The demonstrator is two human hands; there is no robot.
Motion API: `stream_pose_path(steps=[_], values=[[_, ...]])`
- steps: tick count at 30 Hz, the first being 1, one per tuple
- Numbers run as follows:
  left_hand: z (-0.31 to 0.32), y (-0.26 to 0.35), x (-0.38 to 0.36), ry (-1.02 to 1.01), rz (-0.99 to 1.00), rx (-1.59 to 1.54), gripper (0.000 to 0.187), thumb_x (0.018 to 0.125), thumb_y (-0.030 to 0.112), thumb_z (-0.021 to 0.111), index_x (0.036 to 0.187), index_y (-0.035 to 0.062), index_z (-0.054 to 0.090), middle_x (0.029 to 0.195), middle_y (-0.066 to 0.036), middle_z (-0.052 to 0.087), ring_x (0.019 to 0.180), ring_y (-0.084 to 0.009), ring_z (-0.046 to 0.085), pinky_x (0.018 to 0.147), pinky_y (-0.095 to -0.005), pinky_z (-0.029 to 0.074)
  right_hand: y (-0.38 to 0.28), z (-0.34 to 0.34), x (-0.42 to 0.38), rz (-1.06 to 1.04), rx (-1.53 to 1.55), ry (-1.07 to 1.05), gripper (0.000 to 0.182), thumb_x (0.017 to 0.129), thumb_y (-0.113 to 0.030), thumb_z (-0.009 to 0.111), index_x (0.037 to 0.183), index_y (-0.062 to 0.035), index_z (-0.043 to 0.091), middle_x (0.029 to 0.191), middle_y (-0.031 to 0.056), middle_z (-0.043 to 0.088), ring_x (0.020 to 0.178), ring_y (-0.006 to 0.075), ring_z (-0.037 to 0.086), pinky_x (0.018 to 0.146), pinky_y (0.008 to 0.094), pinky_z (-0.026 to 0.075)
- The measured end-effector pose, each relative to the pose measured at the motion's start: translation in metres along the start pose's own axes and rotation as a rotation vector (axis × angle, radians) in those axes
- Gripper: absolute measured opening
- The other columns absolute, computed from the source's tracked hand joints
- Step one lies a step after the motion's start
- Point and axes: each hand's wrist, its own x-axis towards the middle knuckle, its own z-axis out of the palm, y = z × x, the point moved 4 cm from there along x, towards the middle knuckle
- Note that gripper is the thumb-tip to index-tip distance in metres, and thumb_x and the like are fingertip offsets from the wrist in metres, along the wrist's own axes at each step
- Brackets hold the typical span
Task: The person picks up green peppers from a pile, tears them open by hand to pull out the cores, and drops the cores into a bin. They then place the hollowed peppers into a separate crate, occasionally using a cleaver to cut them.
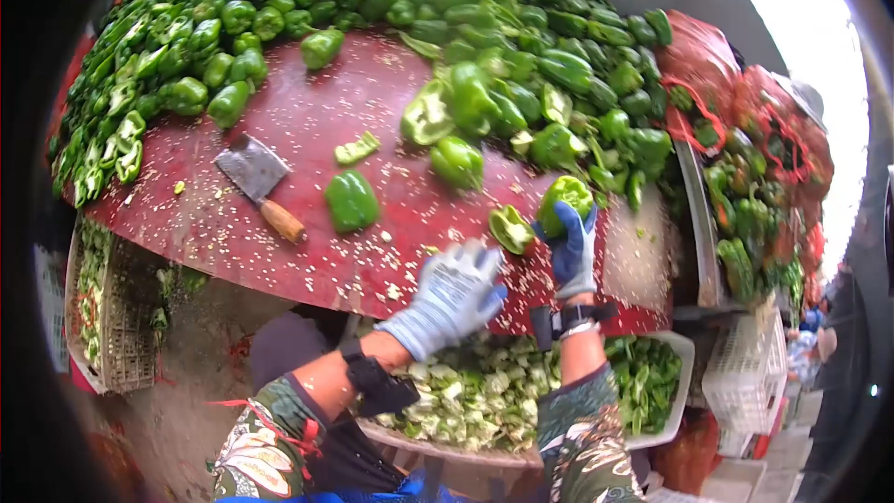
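Note:
Wearing a grey-and-blue work glove, my left hand (451, 296) is over the table's near edge, palm down with its fingers stretched out and nothing in them. My right hand (570, 251), in a blue glove, grips a green bell pepper (565, 202) from below. Between the hands, a cut pepper piece (511, 228) lies with its pale inside showing. A whole green pepper (352, 201) sits left of them. Farther left rests a cleaver (253, 168), its wooden handle pointing toward me. Another pepper (457, 163) lies beyond my left hand.
Peppers are heaped along the far side of the red table (279, 270), which is scattered with seeds. Below its front edge stand a bin of pale pepper scraps (466, 410) and a white tub (684, 382) of green pieces. Net sacks (782, 130) stand right, a crate (126, 345) left.

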Motion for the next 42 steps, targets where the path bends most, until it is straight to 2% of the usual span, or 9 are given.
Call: stream_pose_path(steps=[7, 11, 17, 24, 27, 32, 35, 39, 42], values=[[0.009, 0.048, -0.001, 0.11, 0.354, -0.281, 0.073, 0.079, 0.035, 0.076, 0.137, 0.0039, 0.044, 0.126, -0.02, 0.051, 0.117, -0.0376, 0.052, 0.099, -0.0444, 0.044, -0.026, -0.004, -0.143, 0.16, 0.502, -0.095, 0.058, 0.091, -0.047, 0.055, 0.134, -0.0082, 0.048, 0.123, 0.0122, 0.06, 0.111, 0.0284, 0.061, 0.089, 0.049, 0.053], [0.02, 0.065, -0.014, -0.032, 0.331, -0.493, 0.086, 0.07, 0.031, 0.083, 0.141, 0.0056, 0.04, 0.13, -0.019, 0.05, 0.12, -0.0379, 0.05, 0.102, -0.0447, 0.041, -0.019, -0.011, -0.188, 0.128, 0.401, -0.039, 0.048, 0.092, -0.02, 0.054, 0.136, -0.0039, 0.047, 0.129, 0.0101, 0.058, 0.116, 0.0225, 0.058, 0.1, 0.0377, 0.046], [0.03, 0.058, -0.021, -0.161, 0.363, -0.45, 0.084, 0.069, 0.026, 0.083, 0.139, 0.0051, 0.041, 0.124, -0.018, 0.052, 0.118, -0.0356, 0.052, 0.101, -0.0435, 0.042, -0.011, -0.023, -0.206, 0.218, 0.294, 0.075, 0.056, 0.088, -0.02, 0.055, 0.14, -0.0076, 0.04, 0.125, 0.0077, 0.055, 0.11, 0.02, 0.06, 0.088, 0.0327, 0.054], [0.042, 0.036, -0.013, -0.305, 0.102, -0.966, 0.06, 0.084, 0.013, 0.069, 0.137, 0.002, 0.043, 0.13, -0.007, 0.05, 0.118, -0.0146, 0.047, 0.104, -0.0315, 0.04, -0.004, -0.018, -0.196, 0.344, 0.525, -0.12, 0.051, 0.091, -0.04, 0.043, 0.132, -0.0091, 0.049, 0.119, 0.0141, 0.061, 0.097, 0.0257, 0.065, 0.061, 0.0422, 0.058], [0.061, 0.018, -0.009, -0.217, -0.43, -1.533, 0.044, 0.083, 0.007, 0.06, 0.126, 0.0023, 0.053, 0.112, -0.005, 0.06, 0.103, -0.0134, 0.058, 0.094, -0.0299, 0.048, 0.0, -0.028, -0.195, 0.356, 0.81, -0.21, 0.059, 0.089, -0.053, 0.04, 0.129, -0.0116, 0.053, 0.114, 0.0168, 0.063, 0.084, 0.0267, 0.063, 0.051, 0.0379, 0.051], [0.063, 0.01, -0.008, -0.233, -0.413, -1.528, 0.042, 0.087, 0.013, 0.06, 0.127, 0.0019, 0.052, 0.109, -0.004, 0.062, 0.1, -0.0144, 0.061, 0.09, -0.0293, 0.05, -0.007, -0.054, -0.219, 0.288, 0.913, -0.11, 0.06, 0.089, -0.054, 0.044, 0.13, -0.012, 0.052, 0.122, 0.0189, 0.06, 0.089, 0.0334, 0.063, 0.059, 0.0438, 0.053], [0.057, 0.033, -0.012, -0.257, -0.401, -1.613, 0.041, 0.093, 0.014, 0.056, 0.131, 0.0025, 0.048, 0.118, -0.007, 0.059, 0.109, -0.0167, 0.059, 0.094, -0.0321, 0.049, -0.012, -0.072, -0.242, 0.299, 0.618, 0.121, 0.054, 0.09, -0.046, 0.051, 0.131, -0.0105, 0.049, 0.124, 0.0171, 0.057, 0.1, 0.0341, 0.063, 0.078, 0.0512, 0.058], [0.05, 0.055, -0.011, -0.217, -0.392, -1.693, 0.037, 0.096, 0.018, 0.053, 0.13, 0.0032, 0.048, 0.119, -0.007, 0.059, 0.11, -0.0173, 0.059, 0.096, -0.033, 0.048, -0.027, -0.075, -0.192, -0.023, -0.189, 0.378, 0.063, 0.087, -0.042, 0.066, 0.134, -0.0078, 0.045, 0.115, 0.0142, 0.054, 0.1, 0.0249, 0.062, 0.079, 0.038, 0.055], [0.052, 0.051, -0.006, -0.248, -0.404, -1.704, 0.036, 0.098, 0.021, 0.052, 0.129, 0.0039, 0.049, 0.118, -0.007, 0.059, 0.11, -0.0178, 0.059, 0.097, -0.0335, 0.048, -0.007, -0.082, -0.123, -0.262, -1.12, 0.302, 0.066, 0.082, -0.041, 0.07, 0.136, -0.0131, 0.046, 0.129, 0.0166, 0.05, 0.12, 0.0346, 0.049, 0.099, 0.0487, 0.041]])
